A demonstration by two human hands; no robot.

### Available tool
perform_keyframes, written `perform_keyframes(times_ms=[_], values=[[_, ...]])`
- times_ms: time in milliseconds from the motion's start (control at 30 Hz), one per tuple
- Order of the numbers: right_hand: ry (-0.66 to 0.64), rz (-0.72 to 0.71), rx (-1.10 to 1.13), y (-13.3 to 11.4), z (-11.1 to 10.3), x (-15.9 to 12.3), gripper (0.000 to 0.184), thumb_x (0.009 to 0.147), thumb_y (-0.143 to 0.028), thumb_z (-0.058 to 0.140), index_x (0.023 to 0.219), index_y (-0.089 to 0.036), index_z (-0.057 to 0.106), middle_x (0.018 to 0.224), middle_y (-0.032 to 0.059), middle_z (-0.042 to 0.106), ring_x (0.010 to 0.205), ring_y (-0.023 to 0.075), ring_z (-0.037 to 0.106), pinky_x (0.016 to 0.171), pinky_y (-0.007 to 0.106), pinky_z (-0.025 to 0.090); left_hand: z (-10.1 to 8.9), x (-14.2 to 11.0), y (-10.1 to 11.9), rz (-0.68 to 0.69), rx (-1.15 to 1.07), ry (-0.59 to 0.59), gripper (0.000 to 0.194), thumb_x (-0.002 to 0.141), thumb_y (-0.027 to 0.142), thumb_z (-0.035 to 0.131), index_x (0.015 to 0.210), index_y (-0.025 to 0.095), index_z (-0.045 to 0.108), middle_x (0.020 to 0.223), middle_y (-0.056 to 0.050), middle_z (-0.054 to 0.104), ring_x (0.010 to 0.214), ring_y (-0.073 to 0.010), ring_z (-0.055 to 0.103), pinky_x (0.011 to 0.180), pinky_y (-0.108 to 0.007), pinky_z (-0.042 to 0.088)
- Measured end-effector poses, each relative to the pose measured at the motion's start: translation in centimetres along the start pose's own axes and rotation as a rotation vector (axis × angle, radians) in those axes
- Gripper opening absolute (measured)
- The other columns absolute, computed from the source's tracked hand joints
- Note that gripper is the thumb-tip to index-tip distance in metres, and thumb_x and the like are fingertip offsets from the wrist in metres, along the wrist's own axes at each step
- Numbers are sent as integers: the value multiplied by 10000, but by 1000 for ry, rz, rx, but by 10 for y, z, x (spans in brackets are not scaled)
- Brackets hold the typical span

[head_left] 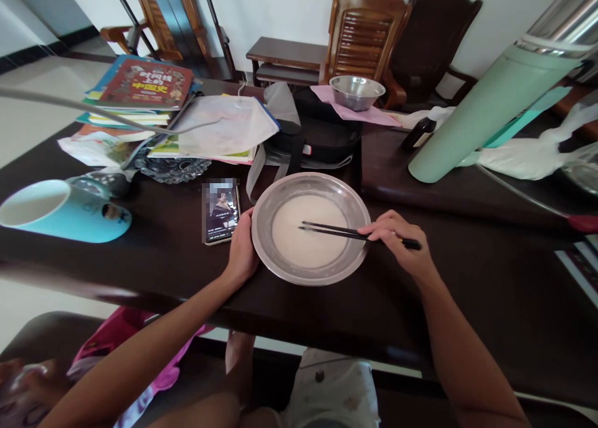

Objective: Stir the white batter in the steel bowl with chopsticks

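A wide steel bowl point(312, 277) stands on the dark table in front of me, holding a pale, milky liquid point(303, 247). My left hand point(243, 248) grips the bowl's left rim, its fingers partly hidden behind the side. In my right hand point(400, 238) is a pair of black chopsticks point(336, 230), pinched near their thick ends. They reach over the right rim, and their tips touch or dip into the liquid near the middle of the bowl. Just left of the bowl lies a phone point(221, 211) with its screen lit.
A light blue mug point(70, 213) stands at the left, near a glass dish point(175, 168) and stacked books point(144, 85). Behind the bowl are a black bag point(322, 144) and a smaller steel bowl point(357, 93). A tall green thermos point(486, 113) rises at the right.
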State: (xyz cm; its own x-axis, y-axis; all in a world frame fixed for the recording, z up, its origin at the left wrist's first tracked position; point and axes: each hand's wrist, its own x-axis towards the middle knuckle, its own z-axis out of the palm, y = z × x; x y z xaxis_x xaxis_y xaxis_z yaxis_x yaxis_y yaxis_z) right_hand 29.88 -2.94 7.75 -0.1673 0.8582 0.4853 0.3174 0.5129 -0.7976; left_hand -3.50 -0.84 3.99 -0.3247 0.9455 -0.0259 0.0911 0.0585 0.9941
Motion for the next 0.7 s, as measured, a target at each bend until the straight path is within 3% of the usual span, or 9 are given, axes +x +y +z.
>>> perform_keyframes(times_ms=[133,267,433,600,700], values=[[59,3,84,1,-1,-2,470,1118,-477,641,720,-308,824,818,40,902,711,265,706,692,474,585,-1,1,1,1,31,-9,554,1045,647,462,1249,228,762,1272,-100,824,1314,-317,692,1164,-439,544],[-61,-31,45,-1,2,-1,370,1098,-458,686,805,-317,863,904,27,926,775,261,740,720,458,604,-2,0,1,16,40,2,542,1054,610,454,1268,219,761,1271,-105,830,1299,-319,702,1169,-447,547],[39,-27,28,-2,0,-1,389,1119,-428,658,807,-311,860,917,30,926,776,254,735,711,442,593,-1,0,-1,20,35,-9,528,1057,615,460,1266,234,760,1281,-96,832,1300,-317,708,1172,-447,550],[-41,-62,48,-3,1,0,346,1113,-409,683,838,-313,869,915,16,927,791,248,742,728,428,599,-2,1,-1,10,12,-13,547,1047,650,461,1249,233,751,1280,-103,836,1306,-328,711,1181,-461,540],[7,-58,9,-2,1,0,327,1104,-406,698,846,-309,876,934,24,929,806,251,740,728,432,597,-2,1,-1,20,47,-23,553,1062,643,452,1269,228,754,1296,-95,837,1298,-313,713,1177,-443,537]])
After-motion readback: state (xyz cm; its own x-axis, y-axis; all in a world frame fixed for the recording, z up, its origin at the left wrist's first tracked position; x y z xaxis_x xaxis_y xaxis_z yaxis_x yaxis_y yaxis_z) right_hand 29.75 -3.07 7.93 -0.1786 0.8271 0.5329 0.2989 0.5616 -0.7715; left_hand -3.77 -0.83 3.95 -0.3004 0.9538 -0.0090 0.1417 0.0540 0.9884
